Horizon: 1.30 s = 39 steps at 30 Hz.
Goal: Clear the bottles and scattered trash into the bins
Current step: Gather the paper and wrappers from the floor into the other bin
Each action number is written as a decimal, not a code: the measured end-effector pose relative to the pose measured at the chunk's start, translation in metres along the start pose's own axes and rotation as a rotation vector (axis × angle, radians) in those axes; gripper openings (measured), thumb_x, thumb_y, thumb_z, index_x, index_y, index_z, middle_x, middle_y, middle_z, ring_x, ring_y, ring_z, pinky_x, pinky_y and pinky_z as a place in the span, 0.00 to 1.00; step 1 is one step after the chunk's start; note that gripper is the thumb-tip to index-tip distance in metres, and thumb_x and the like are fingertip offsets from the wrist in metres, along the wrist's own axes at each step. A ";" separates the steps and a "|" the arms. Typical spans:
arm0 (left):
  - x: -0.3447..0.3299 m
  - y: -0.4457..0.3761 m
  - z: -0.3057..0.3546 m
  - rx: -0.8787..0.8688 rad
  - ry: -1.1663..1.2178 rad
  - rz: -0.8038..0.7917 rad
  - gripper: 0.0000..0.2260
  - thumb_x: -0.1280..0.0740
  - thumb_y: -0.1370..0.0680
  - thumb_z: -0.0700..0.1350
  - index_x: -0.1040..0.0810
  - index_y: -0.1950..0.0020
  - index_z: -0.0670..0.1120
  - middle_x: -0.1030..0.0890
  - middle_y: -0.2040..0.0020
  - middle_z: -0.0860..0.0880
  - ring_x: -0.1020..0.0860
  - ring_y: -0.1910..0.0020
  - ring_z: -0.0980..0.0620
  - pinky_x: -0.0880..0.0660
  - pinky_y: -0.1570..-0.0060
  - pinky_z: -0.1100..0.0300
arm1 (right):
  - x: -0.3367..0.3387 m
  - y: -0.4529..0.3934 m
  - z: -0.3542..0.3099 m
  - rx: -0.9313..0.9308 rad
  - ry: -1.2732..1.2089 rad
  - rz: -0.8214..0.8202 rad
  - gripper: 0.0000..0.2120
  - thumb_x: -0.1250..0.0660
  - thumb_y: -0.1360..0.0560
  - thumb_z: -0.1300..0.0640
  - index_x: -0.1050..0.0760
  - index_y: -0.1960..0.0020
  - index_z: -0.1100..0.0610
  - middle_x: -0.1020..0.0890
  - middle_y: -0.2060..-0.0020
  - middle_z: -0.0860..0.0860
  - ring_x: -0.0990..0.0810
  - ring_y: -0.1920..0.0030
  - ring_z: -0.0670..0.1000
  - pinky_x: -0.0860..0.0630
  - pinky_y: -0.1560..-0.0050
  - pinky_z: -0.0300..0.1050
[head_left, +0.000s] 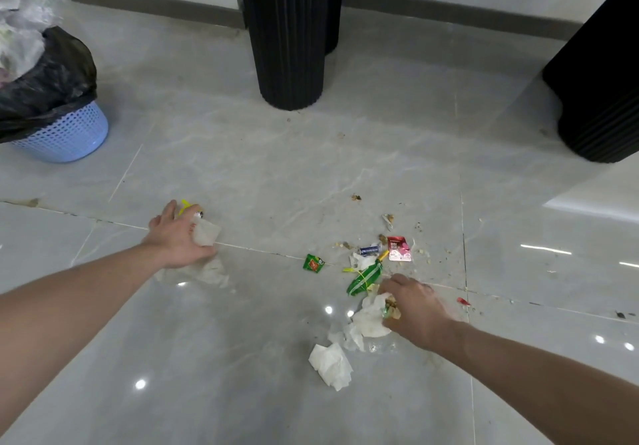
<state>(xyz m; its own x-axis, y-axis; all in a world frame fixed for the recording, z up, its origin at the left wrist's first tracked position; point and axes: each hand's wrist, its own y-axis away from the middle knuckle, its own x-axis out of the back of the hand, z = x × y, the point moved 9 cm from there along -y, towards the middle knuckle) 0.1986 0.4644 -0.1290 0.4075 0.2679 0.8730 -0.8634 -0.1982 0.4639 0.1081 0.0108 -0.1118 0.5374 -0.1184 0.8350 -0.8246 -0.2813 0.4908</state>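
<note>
The person's left hand (179,237) reaches low over the grey tiled floor (242,175), its fingers curled round a crumpled white tissue (206,233) along with something yellow (186,204) that pokes out past the fingertips, perhaps a wrapper, though it is too hidden to name. The right hand (413,308) grips a second white tissue (371,318) with brownish scraps bunched in it, knuckles up. Just beyond that hand lies a long green wrapper (364,277), flat on the floor, its long axis slanting from near left to far right, with a yellow tip at the far end. Around it are scattered a small green packet (313,263), a red and white sachet (398,248), a little blue and white wrapper (369,249) and crumbs. Another loose tissue (332,365) lies nearer the person, apart from both hands. At the far left stands a pale blue basket (69,136) (lined with a black bag (48,81) and heaped with clear plastic). Two black ribbed columns (288,33) rise from the floor further back.
</note>
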 end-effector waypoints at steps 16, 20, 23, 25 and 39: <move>0.011 0.082 0.084 -0.391 0.204 0.107 0.35 0.29 0.28 0.43 0.39 0.25 0.60 0.26 0.35 0.52 0.22 0.42 0.49 0.25 0.44 0.53 | 0.044 0.020 0.041 -0.162 -0.239 0.209 0.14 0.30 0.32 0.58 0.24 0.50 0.44 0.21 0.59 0.42 0.20 0.58 0.52 0.28 0.62 0.41; -0.027 0.161 0.151 -0.708 0.233 -0.117 0.34 0.32 0.28 0.42 0.39 0.24 0.58 0.32 0.31 0.59 0.26 0.38 0.58 0.26 0.39 0.58 | 0.054 0.041 0.056 -0.170 -0.259 0.217 0.13 0.29 0.33 0.57 0.24 0.51 0.44 0.19 0.59 0.44 0.21 0.58 0.54 0.24 0.60 0.46; -0.074 0.198 0.182 -0.935 0.044 -0.244 0.33 0.35 0.29 0.43 0.38 0.25 0.54 0.35 0.28 0.56 0.28 0.33 0.54 0.28 0.37 0.55 | 0.039 0.058 0.053 -0.138 -0.188 0.142 0.13 0.29 0.33 0.57 0.23 0.51 0.44 0.18 0.58 0.44 0.21 0.57 0.54 0.31 0.61 0.43; -0.102 0.209 0.194 -1.011 -0.093 -0.286 0.32 0.36 0.28 0.43 0.40 0.25 0.53 0.38 0.26 0.55 0.29 0.31 0.52 0.29 0.37 0.53 | 0.030 0.067 0.055 -0.145 -0.179 0.119 0.13 0.30 0.32 0.57 0.23 0.50 0.43 0.19 0.58 0.43 0.22 0.57 0.53 0.33 0.60 0.42; -0.168 0.222 0.237 -1.139 -0.631 -0.226 0.40 0.26 0.31 0.35 0.42 0.25 0.49 0.27 0.36 0.43 0.23 0.43 0.40 0.25 0.50 0.47 | 0.007 0.042 0.030 -0.136 -0.193 0.059 0.14 0.33 0.31 0.56 0.27 0.47 0.44 0.19 0.55 0.46 0.22 0.57 0.55 0.28 0.62 0.46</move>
<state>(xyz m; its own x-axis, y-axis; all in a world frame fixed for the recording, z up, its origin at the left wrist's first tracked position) 0.0090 0.1515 -0.1374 0.3748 -0.3536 0.8570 -0.3969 0.7742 0.4930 0.0830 -0.0305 -0.0925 0.5007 -0.3143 0.8066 -0.8648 -0.1396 0.4824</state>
